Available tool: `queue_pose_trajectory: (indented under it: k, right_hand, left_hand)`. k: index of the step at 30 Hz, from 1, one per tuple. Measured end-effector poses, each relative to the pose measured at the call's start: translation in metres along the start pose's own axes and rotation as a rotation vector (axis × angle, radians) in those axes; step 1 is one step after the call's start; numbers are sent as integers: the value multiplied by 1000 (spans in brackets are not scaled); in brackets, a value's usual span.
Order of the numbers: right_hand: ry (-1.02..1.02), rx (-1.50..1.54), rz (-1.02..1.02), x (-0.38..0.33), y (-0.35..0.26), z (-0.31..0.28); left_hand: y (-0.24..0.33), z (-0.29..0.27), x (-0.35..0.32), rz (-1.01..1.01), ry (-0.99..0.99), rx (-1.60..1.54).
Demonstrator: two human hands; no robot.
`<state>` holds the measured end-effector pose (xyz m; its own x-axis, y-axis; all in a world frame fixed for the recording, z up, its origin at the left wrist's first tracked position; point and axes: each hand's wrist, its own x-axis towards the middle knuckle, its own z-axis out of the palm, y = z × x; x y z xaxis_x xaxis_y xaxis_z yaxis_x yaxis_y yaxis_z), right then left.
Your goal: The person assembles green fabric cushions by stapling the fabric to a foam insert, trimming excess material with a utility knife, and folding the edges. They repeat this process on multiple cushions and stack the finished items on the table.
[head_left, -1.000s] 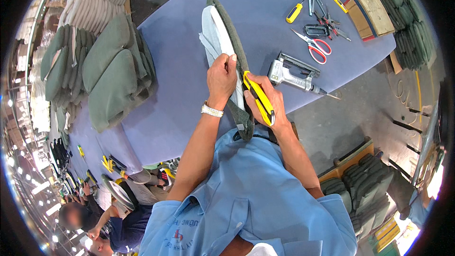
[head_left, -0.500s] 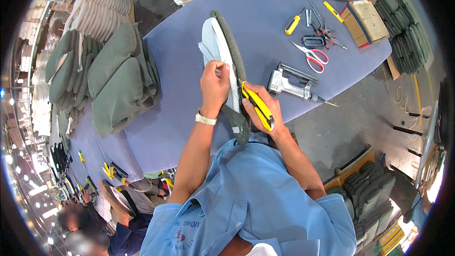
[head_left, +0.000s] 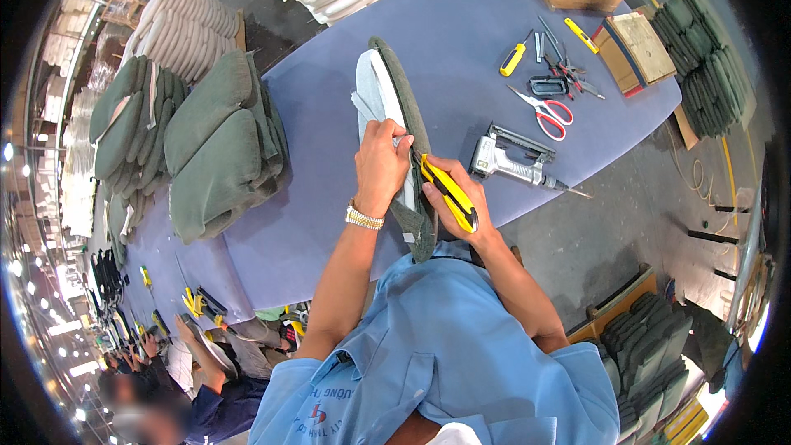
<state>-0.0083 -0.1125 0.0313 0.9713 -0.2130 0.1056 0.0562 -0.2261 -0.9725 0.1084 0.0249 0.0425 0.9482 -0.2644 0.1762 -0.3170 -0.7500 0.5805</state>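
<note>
A dark green fabric-covered cushion (head_left: 401, 74) stands tilted on its edge on the blue-grey table in front of me. Its white inner layer and pale grey backing face left. My left hand (head_left: 383, 166), with a metal watch at the wrist, is closed in a pinch on the cushion's edge, where the pale layer meets the green cover. In my right hand (head_left: 463, 198) is a yellow and black utility knife (head_left: 449, 191). Its front end is at the green cover, close to my left fingertips; the blade itself is hidden.
On the right of the table lie a staple gun (head_left: 515, 156), red-handled scissors (head_left: 544, 111), pliers (head_left: 568, 74), a yellow-handled screwdriver (head_left: 512, 58) and cardboard boxes (head_left: 634, 53). Stacked green cushions (head_left: 218, 144) stand left. A co-worker's arm (head_left: 206, 354) shows lower left.
The whole view has shifted, so the table's things sit slightly lower. My left hand has moved a little right along the cushion's edge, nearer the knife. Both hands keep their holds.
</note>
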Motion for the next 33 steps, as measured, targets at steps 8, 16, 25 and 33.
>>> queue_pose_trajectory:
  k: [8,16,25,33]
  right_hand:
    - [10,2,5,-1,-1,-6]
    - [77,229,34,13,16,-1]
    - [3,124,18,11,8,0]
    - [49,52,-23,7,5,1]
  left_hand:
    - [-9,1,0,41,17,-161]
    - [-26,11,-16,-167,23,-779]
    - [-11,-4,-13,-103,-80,-543]
    - [-39,10,0,-394,-232,-1098]
